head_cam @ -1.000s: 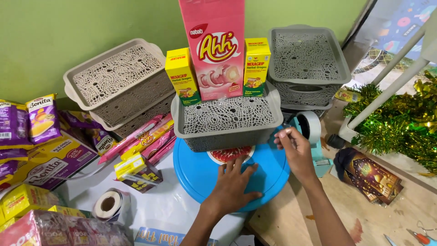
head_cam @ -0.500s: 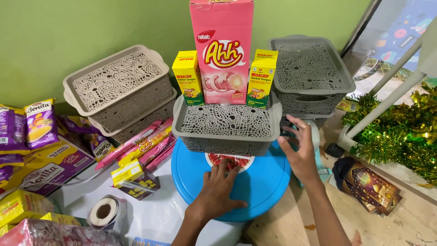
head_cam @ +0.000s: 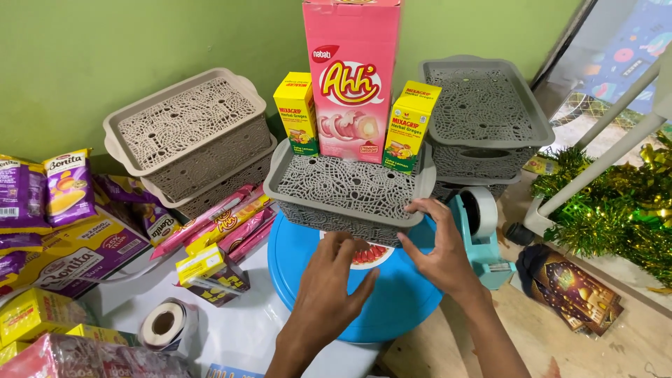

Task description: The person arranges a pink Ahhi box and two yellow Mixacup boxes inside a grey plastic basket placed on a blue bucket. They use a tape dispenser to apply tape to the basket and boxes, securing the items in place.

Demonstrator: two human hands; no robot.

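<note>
Hands on the grey basket now. My right hand grips its front right rim, fingers curled over the edge. My left hand lies flat and open, grasping nothing, on the blue round lid just under the basket's front wall.

Progress, as I judge it: basket sits on the blue lid, roughly centred. Loaded at the back: tall pink box upright in the middle, one small yellow box to its left, another yellow box to its right, both upright. Front half of the basket is still bare, so filling looks partly done. Loose stock left on the table: purple snack packs, long pink and yellow sachets, a small yellow carton.

Materials:
- basket: rigid moulded plastic, lace-pattern perforations, rounded rectangle with flared rim
- same type stacked at left and right
- boxes: glossy printed cardboard, sharp edges
- lid: smooth plastic disc
- teal tape dispenser just right of my right hand; white tape roll near front left
- green tinsel far right, wiry and shiny
</note>
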